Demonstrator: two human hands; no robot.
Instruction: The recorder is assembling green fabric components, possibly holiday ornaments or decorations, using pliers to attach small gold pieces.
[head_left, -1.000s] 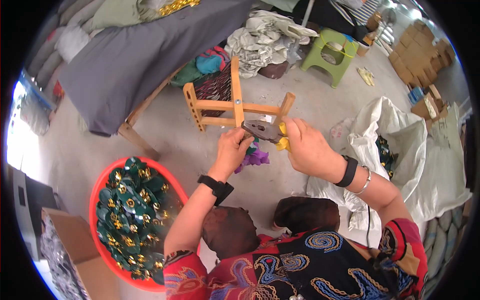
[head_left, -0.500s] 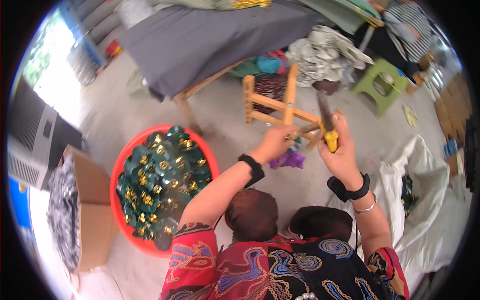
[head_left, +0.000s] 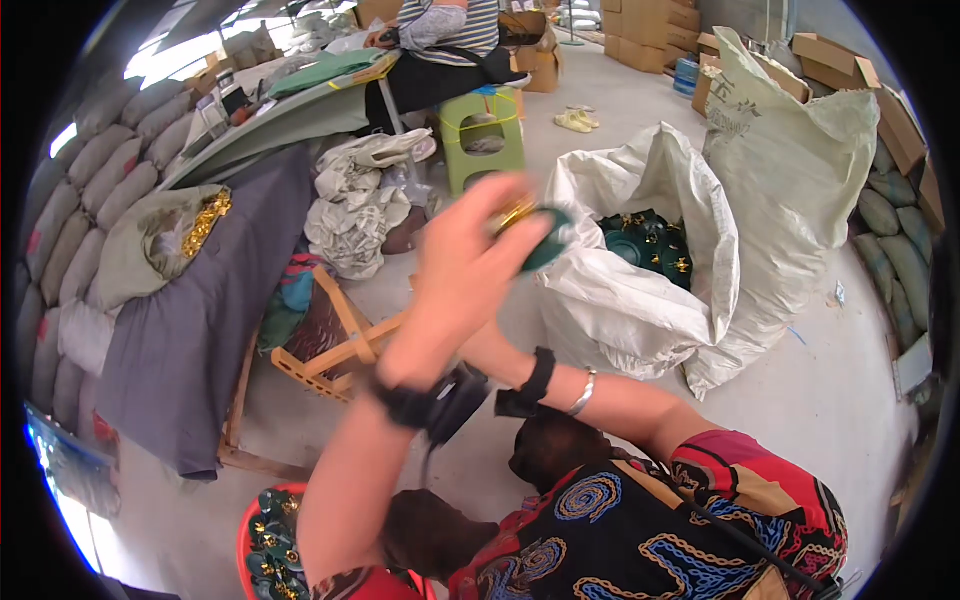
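My left hand is raised in front, blurred by motion. Its fingers and thumb close round a dark green disc with a shiny gold fitting on it. The disc hangs in the air by the near left side of an open white woven sack. Similar dark green pieces with gold fittings lie inside that sack. My right hand is mostly behind the left wrist, its fingers hidden. At the lower left, a red tub with more green and gold pieces is partly covered by my left arm.
A tall filled white sack stands to the right of the open one. A wooden frame and a cloth-covered table are at left. Farther back are a green stool and a seated person.
The view has swung right, bringing the sacks toward the middle. My left hand has risen and crossed over the right with a green disc; the yellow-handled tool in my right hand is out of sight.
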